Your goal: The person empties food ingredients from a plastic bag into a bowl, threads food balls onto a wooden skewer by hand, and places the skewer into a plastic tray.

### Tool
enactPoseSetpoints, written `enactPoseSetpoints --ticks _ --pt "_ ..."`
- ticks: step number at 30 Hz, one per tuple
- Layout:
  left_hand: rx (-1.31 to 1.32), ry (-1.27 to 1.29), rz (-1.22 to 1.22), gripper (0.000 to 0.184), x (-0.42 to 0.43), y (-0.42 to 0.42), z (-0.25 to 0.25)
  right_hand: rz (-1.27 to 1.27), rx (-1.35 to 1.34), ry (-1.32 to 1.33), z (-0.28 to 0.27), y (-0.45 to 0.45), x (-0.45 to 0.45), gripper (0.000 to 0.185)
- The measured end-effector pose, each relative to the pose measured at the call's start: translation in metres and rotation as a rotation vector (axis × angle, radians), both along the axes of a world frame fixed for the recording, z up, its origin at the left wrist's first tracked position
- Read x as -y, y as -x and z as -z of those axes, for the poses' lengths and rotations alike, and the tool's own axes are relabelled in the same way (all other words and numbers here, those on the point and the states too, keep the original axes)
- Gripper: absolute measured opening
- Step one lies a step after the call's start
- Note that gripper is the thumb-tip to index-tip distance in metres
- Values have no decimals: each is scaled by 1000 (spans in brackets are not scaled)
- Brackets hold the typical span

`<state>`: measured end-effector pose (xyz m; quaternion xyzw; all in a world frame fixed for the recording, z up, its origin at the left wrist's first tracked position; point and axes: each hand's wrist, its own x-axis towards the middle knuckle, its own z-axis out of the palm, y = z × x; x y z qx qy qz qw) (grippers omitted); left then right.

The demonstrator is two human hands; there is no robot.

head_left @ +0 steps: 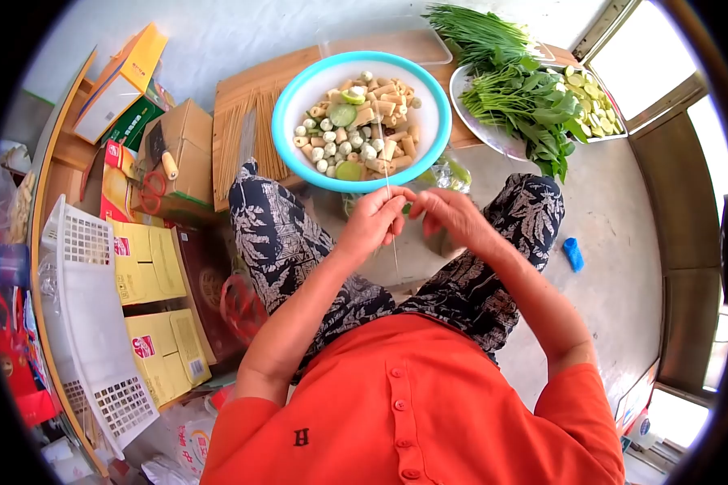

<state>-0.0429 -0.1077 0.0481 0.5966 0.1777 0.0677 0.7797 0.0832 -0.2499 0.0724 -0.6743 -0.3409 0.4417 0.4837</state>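
Observation:
A thin skewer (pixel 395 257) runs through the fingers of my left hand (pixel 374 218), which is closed around it. Close beside it, almost touching, my right hand (pixel 447 213) has its fingers curled together; whatever they pinch is too small to name. Both hands are just below the near rim of a white basin with a turquoise rim (pixel 281 129). Cut tan pieces (pixel 388 105), pale speckled round pieces (pixel 345 149) and green slices (pixel 342 115) fill the basin. Many loose skewers (pixel 267 133) lie on the wooden board left of it, next to a knife (pixel 247 137).
Leafy greens (pixel 534 109) lie on a plate at the right, beside a tray of green slices (pixel 594 101). Cardboard boxes (pixel 188 141) and a white plastic basket (pixel 89 299) stand at the left. A blue object (pixel 573 254) is on the floor.

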Motion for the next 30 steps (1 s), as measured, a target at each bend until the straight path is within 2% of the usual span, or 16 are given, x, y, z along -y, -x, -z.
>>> enactPoseSetpoints --ticks 2,5,7,9,12,15,16,18,19,22,24,25,27,28,29,30 --pt "-8 -212 5 24 -3 -8 -6 -9 29 -37 -4 -12 -12 37" --pt "-65 -433 -26 23 -20 -22 -5 -41 18 46 5 -25 -30 40" --pt "-142 -424 -8 21 -21 -26 -6 72 52 -39 15 -40 -42 40" --pt "-209 -631 115 21 -20 -30 -1 61 21 -76 19 -48 -50 35" --pt "-219 -574 239 23 -17 -38 -5 4 -104 -192 24 -58 -54 28" --pt "-239 -467 349 29 -37 -50 -11 267 -413 -304 31 -70 -53 24" --pt "-293 -546 277 32 -50 -54 -15 323 -393 -307 28 -77 -49 24" --pt "-153 -933 144 32 -83 -65 -1 367 -453 -350 27 -88 -40 23" --pt "-233 -1116 88 32 -97 -70 8 373 -450 -352 27 -90 -38 23" --pt "-192 -1267 63 35 -119 -80 41 366 -419 -283 28 -88 -33 23" --pt "-115 -1461 102 41 -124 -88 66 360 -424 -270 31 -87 -34 22" --pt "-113 -1458 104 41 -126 -95 76 351 -430 -255 33 -86 -34 22" --pt "-209 -1250 191 47 -126 -112 91 352 -428 -255 34 -84 -35 21" --pt "-309 -1140 252 51 -115 -118 67 358 -418 -251 35 -84 -36 21" --pt "-310 -1138 251 51 -112 -123 69 361 -407 -246 35 -84 -37 21" --pt "-316 -734 196 50 -112 -128 72 358 -406 -244 36 -85 -37 21"
